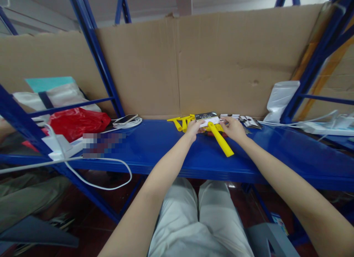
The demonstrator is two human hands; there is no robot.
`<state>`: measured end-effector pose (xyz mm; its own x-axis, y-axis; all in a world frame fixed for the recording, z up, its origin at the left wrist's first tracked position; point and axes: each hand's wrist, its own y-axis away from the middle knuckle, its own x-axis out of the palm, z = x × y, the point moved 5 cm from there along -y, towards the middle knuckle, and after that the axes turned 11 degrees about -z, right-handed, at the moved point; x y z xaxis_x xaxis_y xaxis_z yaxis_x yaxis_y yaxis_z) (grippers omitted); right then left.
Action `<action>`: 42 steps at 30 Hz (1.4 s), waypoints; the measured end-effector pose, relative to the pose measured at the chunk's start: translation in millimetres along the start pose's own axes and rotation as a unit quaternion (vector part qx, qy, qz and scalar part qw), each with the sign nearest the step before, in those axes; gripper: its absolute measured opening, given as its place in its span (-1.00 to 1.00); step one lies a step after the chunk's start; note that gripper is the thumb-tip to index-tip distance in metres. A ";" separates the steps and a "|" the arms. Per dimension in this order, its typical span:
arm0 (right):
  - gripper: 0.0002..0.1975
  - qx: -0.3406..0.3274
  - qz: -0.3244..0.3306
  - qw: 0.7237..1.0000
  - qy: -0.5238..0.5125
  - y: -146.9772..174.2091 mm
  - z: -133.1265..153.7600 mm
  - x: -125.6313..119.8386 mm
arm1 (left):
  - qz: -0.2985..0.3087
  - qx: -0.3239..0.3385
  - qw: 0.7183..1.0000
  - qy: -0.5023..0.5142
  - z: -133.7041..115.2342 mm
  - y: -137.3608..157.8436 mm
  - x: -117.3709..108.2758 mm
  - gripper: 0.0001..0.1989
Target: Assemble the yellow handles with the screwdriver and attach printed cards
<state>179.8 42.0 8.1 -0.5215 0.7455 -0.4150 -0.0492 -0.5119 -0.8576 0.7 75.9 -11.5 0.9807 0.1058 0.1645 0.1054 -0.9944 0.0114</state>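
A yellow-handled tool is between my hands, its handle tilted toward the front edge of the blue shelf. A black-and-white card or flat box covers the head end of the tool. My left hand is closed on the card's left end. At its right end, my right hand has its fingers drawn together at the card's edge; part of the grip is hidden. Several yellow T-shaped handles lie just left of and behind my left hand. Beneath the held tool are more yellow pieces and something red, mostly covered.
Black-and-white cards lie right of my right hand. A white plastic bag leans by the right post. To the left are a phone, a coiled white cable and a red bag. Cardboard walls the back. Another person sits at far left.
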 end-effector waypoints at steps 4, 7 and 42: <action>-0.59 -0.008 0.042 0.999 -0.010 5.1 18.9 0.2 | -0.022 0.002 1.000 -0.002 -2.4 0.0 -2.3 -0.82; -0.50 -0.032 0.101 0.993 -0.046 10.6 32.1 5.2 | -0.019 0.005 1.000 -0.002 -3.7 1.3 -3.0 -0.84; -0.53 -0.152 0.193 0.969 -0.022 16.2 32.4 13.7 | -0.062 0.013 0.998 -0.004 4.0 -13.4 -5.1 -0.86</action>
<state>144.2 30.1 -1.6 -0.4875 0.5002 -0.7156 0.4069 -0.5950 -0.6931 -5.1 88.7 -16.5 0.9612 0.2279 0.1554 0.2299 -0.9732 0.0050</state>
